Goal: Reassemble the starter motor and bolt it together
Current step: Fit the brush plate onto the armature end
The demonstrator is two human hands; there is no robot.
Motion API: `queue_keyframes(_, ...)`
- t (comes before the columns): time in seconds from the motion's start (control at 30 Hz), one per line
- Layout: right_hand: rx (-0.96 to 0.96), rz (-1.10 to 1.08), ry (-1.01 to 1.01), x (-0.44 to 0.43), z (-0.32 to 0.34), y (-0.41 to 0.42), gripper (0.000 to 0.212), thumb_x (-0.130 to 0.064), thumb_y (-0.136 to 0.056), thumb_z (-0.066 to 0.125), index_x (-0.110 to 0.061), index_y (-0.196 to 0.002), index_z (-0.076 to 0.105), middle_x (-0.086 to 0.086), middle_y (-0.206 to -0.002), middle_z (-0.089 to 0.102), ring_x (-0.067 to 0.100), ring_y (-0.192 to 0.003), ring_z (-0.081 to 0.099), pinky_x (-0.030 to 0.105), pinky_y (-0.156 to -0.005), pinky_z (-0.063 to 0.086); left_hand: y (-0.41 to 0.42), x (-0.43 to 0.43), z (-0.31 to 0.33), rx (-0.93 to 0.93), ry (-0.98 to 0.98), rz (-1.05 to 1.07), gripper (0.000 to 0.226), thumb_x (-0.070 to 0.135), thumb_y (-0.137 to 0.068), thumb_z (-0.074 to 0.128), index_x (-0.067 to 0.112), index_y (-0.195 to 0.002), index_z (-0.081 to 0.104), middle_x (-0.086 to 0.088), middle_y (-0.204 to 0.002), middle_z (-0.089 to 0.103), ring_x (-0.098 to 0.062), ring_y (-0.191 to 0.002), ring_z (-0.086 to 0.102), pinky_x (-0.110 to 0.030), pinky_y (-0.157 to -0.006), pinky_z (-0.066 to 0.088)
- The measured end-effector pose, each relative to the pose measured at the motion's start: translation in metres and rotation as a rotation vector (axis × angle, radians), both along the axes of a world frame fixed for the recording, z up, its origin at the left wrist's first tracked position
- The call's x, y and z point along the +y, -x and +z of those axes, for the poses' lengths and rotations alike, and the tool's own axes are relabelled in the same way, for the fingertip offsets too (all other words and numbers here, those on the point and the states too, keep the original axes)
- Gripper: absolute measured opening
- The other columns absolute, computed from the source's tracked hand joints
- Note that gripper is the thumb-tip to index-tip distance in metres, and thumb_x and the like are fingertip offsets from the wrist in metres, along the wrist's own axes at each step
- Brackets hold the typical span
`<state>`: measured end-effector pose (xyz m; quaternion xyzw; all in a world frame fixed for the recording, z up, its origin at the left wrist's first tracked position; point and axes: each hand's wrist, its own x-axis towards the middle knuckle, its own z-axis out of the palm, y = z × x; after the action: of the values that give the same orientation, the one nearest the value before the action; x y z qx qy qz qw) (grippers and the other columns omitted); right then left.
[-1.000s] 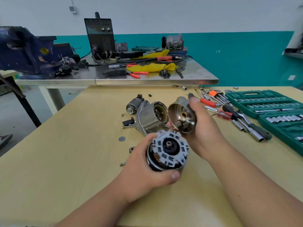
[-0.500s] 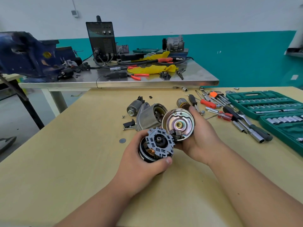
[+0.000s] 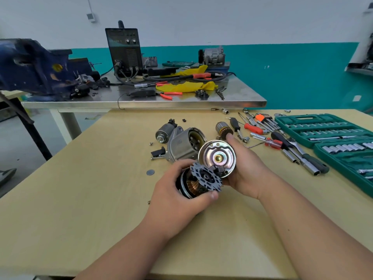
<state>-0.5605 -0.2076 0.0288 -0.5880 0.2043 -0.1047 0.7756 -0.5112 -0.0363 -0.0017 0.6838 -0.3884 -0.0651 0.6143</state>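
Note:
My left hand (image 3: 177, 205) grips the black motor body (image 3: 187, 185), whose grey brush plate (image 3: 205, 178) faces up with copper showing under it. My right hand (image 3: 245, 170) holds the round metal end cap (image 3: 217, 157), its inner face with a brass bushing turned toward me. The cap's lower edge touches the brush plate. On the wooden table (image 3: 80, 199) behind lie the silver drive housing (image 3: 183, 143), the solenoid (image 3: 164, 132) and the armature (image 3: 222, 129).
A small grey disc (image 3: 150, 172), screws and a black lever (image 3: 158, 152) lie left of the housing. Screwdrivers (image 3: 252, 128), ratchet (image 3: 302, 156) and green socket cases (image 3: 333, 134) fill the right side. A steel bench (image 3: 181, 103) with a blue vise (image 3: 34, 67) and a welder (image 3: 124, 49) stands behind.
My right hand turned the end cap so its inner face points toward me and brought it down against the brush plate. My left hand tilted the motor body slightly away.

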Motion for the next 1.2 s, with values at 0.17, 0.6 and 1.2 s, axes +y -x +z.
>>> queue_keyframes(0.17, -0.049, -0.009, 0.735, 0.013, 0.010, 0.017, 0.045, -0.061, -0.093, 0.027, -0.043, -0.085, 0.068, -0.021, -0.079, 0.070, -0.009, -0.078, 0.063, 0.027, -0.068, 0.043, 0.001, -0.003, -0.001, -0.050, -0.025, 0.075, 0.054, 0.052, -0.050, 0.080, 0.055, -0.100, 0.060, 0.026, -0.098, 0.069, 0.004, -0.091, 0.067, -0.007, -0.075, 0.047)
queue_keyframes(0.6, 0.021, 0.190, 1.141, 0.021, 0.016, 0.024, 0.076, -0.074, -0.062, 0.054, -0.045, -0.132, 0.045, -0.020, -0.120, 0.051, -0.004, -0.100, 0.054, 0.021, -0.078, 0.049, -0.002, -0.006, -0.003, -0.095, -0.170, 0.220, 0.068, 0.067, -0.046, 0.069, 0.043, -0.108, 0.063, 0.019, -0.102, 0.063, 0.004, -0.095, 0.060, -0.023, -0.084, 0.052)
queue_keyframes(1.2, -0.096, 0.116, -0.137, -0.041, 0.014, 0.027, 0.042, -0.041, -0.088, 0.039, -0.033, -0.074, 0.077, 0.020, -0.100, 0.073, 0.038, -0.074, 0.071, 0.031, -0.057, 0.054, -0.031, -0.024, 0.027, -0.323, -0.718, 0.151, 0.075, 0.071, -0.056, 0.071, 0.039, -0.123, 0.057, 0.022, -0.094, 0.058, -0.001, -0.088, 0.057, -0.022, -0.070, 0.050)
